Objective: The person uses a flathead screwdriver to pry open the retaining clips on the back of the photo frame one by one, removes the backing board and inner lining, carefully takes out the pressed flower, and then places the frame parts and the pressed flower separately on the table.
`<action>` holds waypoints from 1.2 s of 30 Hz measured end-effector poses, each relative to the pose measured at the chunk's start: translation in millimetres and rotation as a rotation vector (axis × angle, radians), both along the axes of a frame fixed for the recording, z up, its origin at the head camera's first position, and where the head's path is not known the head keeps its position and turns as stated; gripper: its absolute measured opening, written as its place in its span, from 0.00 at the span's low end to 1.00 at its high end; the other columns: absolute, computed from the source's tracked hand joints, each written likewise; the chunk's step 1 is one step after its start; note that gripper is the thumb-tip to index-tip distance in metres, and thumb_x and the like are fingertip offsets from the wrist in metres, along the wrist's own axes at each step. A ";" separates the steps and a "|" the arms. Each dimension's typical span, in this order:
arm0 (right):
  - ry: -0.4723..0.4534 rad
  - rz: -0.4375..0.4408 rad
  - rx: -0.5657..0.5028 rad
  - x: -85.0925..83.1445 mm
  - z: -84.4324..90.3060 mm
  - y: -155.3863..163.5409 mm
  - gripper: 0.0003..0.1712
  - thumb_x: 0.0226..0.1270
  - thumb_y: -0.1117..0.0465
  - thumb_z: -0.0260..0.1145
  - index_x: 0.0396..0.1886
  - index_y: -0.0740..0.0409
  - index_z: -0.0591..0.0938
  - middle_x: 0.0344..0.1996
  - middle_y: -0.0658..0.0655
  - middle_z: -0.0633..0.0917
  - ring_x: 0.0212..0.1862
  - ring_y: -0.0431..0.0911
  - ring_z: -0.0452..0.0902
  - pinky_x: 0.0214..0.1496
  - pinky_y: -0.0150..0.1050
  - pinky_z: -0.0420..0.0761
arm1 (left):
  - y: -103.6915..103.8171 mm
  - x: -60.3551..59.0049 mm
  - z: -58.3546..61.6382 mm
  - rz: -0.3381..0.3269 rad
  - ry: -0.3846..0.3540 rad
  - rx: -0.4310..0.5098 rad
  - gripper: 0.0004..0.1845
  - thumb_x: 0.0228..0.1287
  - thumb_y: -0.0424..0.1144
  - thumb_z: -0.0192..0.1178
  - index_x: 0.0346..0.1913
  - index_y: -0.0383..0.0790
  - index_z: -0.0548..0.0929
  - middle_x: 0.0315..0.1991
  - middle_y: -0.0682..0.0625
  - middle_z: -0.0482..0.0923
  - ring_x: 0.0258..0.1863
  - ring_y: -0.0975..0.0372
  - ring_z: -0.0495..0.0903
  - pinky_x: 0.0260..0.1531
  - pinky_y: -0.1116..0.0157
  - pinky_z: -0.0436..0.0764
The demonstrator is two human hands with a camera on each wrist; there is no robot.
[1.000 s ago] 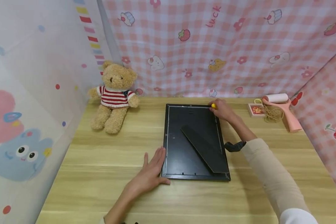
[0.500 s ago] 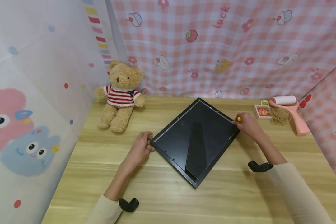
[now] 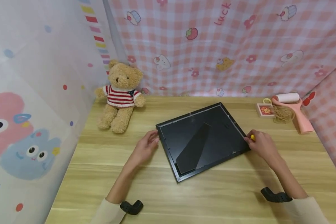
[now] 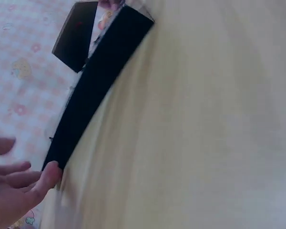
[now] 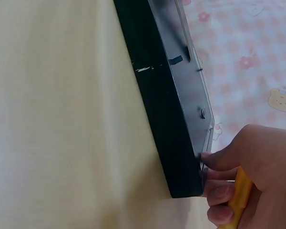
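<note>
A black picture frame (image 3: 225, 133) lies face down on the wooden table, turned at an angle, its easel leg (image 3: 191, 152) slanting toward the near left corner. My right hand (image 3: 264, 146) pinches the frame's right corner between thumb and fingers. Tucked in that same hand is a yellow handle (image 5: 240, 198); the rest of that object is hidden by the hand. At the left corner is my left hand (image 3: 144, 147), fingers loosely extended. In the left wrist view its thumb (image 4: 50, 174) meets the frame's side edge (image 4: 90, 90) while the other fingers stand apart.
A teddy bear (image 3: 120, 96) in a striped sweater sits at the back left. At the back right are a pink-handled lint roller (image 3: 299, 115), a small box (image 3: 265, 110) and a bundle of twine (image 3: 284, 114). A checked curtain (image 3: 201, 46) hangs behind the table.
The frame has rotated clockwise from upright to slanted sideways. My right hand came toward me and rightward with its corner; my left hand shifted from the long side to the left corner.
</note>
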State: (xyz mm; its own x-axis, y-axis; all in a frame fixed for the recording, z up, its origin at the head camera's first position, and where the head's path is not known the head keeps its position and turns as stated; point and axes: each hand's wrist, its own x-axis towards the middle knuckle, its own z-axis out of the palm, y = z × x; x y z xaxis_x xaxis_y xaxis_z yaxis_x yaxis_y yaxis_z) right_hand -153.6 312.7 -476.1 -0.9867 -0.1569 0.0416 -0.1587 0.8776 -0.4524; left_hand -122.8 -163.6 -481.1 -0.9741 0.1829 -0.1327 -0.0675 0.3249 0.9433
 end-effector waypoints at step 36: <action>0.225 0.345 -0.969 44.9 50.5 -173.6 0.24 0.92 0.56 0.53 0.42 0.67 0.88 0.42 0.55 0.91 0.24 0.44 0.77 0.23 0.31 0.76 | 11.0 26.9 -29.9 -0.448 0.065 -0.076 0.51 0.87 0.50 0.57 0.90 0.38 0.33 0.89 0.39 0.16 0.87 0.41 0.17 0.85 0.37 0.27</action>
State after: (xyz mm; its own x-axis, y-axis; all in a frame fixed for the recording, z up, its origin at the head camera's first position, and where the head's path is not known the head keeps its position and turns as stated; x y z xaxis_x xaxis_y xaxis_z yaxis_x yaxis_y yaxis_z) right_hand -108.8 139.1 -425.6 -0.8490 -0.2294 0.4760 -0.4983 0.0478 -0.8657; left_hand -95.9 -152.6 -511.0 -0.8080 0.5800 -0.1035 0.1537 0.3770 0.9134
